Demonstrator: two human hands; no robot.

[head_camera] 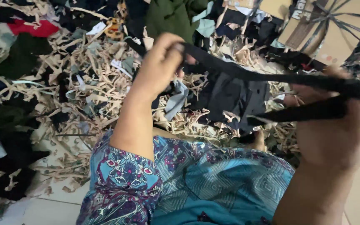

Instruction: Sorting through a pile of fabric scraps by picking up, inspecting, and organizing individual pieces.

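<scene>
My left hand is raised at centre and pinches one end of a long black fabric strip. The strip stretches to the right, where my right hand grips its other end. There it doubles back as a second black band below the first. Both hands hold the strip taut above a heap of cloth scraps. My patterned blue sleeve and lap fill the bottom of the view.
Beige fabric strips cover the floor, mixed with dark cloth pieces, a red scrap and a green garment. A cardboard box sits at the top right. Pale floor tiles show at the bottom left.
</scene>
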